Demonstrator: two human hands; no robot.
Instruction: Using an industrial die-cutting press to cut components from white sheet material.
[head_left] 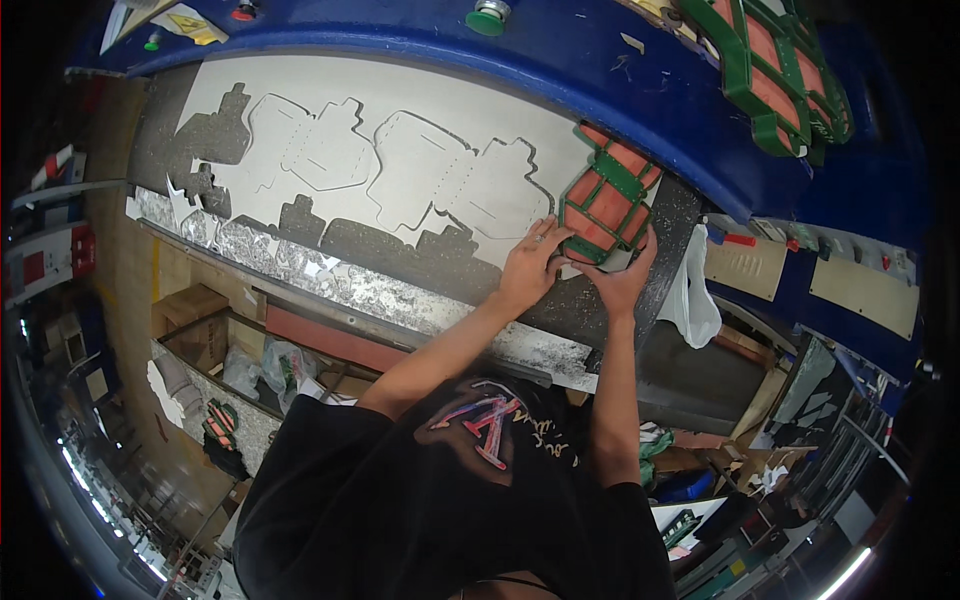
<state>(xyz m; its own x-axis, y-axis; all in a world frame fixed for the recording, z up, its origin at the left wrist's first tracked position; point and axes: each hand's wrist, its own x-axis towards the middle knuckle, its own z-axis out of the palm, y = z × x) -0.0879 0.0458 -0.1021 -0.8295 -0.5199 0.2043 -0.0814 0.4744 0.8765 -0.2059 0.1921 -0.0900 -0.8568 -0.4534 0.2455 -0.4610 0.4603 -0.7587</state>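
A cutting die [610,195] with a green frame and reddish-pink panels lies at the right end of a white card sheet [420,95]. My left hand [535,262] holds the die's lower left edge, fingers bent against the frame. Around its near right corner my right hand [622,280] is closed, thumb toward the left hand and fingers along the right side. Left of the die, the sheet bears several cut outlines [415,170] of flaps and tabs. Dark bed surface [365,245] shows through gaps along the sheet's near edge.
A blue machine beam [380,30] with a green button [488,18] runs behind the bed. Another green-and-pink die [765,75] rests on it at the right. A worn metal strip [400,310] edges the bed in front. White scrap [692,290] hangs at the right end.
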